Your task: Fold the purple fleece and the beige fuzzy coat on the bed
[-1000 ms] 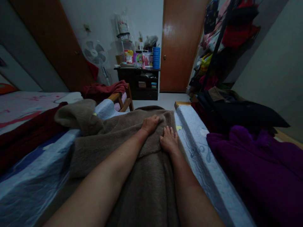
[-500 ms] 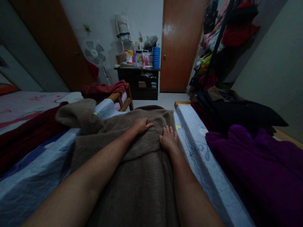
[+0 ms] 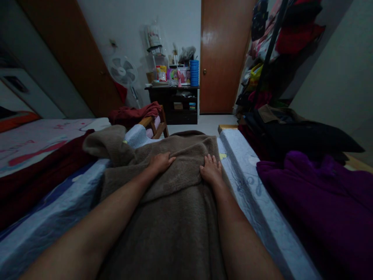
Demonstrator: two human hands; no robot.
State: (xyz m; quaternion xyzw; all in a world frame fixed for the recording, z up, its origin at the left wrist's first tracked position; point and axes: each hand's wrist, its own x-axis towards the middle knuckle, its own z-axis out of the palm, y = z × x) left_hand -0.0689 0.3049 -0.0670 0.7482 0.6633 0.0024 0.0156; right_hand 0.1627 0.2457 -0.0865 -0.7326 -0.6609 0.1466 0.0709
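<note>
A brown fleecy garment or blanket (image 3: 175, 225) lies spread over the bed in front of me, with one part folded across its far half. My left hand (image 3: 161, 162) rests flat on the folded part, left of its middle, fingers stretched out. Near the right edge of the same cloth, my right hand (image 3: 211, 169) presses down with its fingers spread. A bunched end of the cloth (image 3: 109, 142) sticks out at the left. Under it all shows a pale blue patterned sheet (image 3: 247, 182).
To the right lie a folded purple garment (image 3: 314, 202) and a stack of dark clothes (image 3: 303, 132). A dark red cloth (image 3: 46, 171) lies at the left. Beyond the bed stand a wooden chair (image 3: 159, 128), a fan (image 3: 122, 72), a dark shelf (image 3: 171, 105) and a door (image 3: 224, 58).
My left hand has slid left across the brown cloth. The right hand stays at the cloth's right edge. The view has turned slightly to the left.
</note>
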